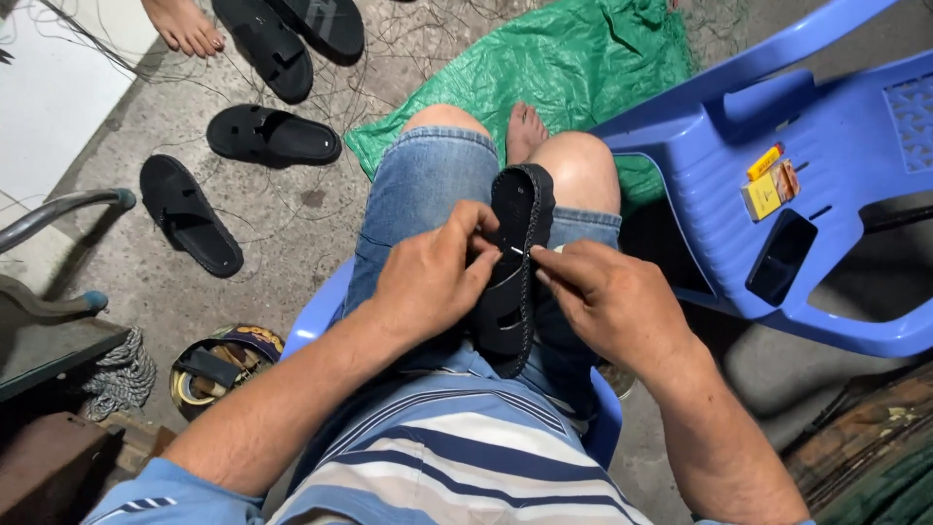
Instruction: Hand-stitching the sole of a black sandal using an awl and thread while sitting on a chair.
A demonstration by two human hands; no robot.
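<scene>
The black sandal (pixel 515 262) stands on edge between the knees, light and probably flexible. The left hand (pixel 432 277) grips its side; the right hand (pixel 607 297) pinches what may be a needle (pixel 518 251) at its stitched rim.

Concrete floor (pixel 292 209), littered with loose thread. Four black sandals lie on it toward the upper left: two near the top edge (pixel 262 44) (pixel 326 21), one below them (pixel 272 136), one further left (pixel 190 214). Another person's bare foot (pixel 185 24) just left of the top pair. Crumpled green plastic sheet (pixel 564 68) spread on the floor at top centre. Blue plastic chair (pixel 836 185) tipped at right; a yellow pack (pixel 770 190), a yellow lighter (pixel 765 160) and a dark phone (pixel 782 258) rest on it. Round tin of tools (pixel 219 369) at lower left, coiled rope (pixel 121 374) beside it.
</scene>
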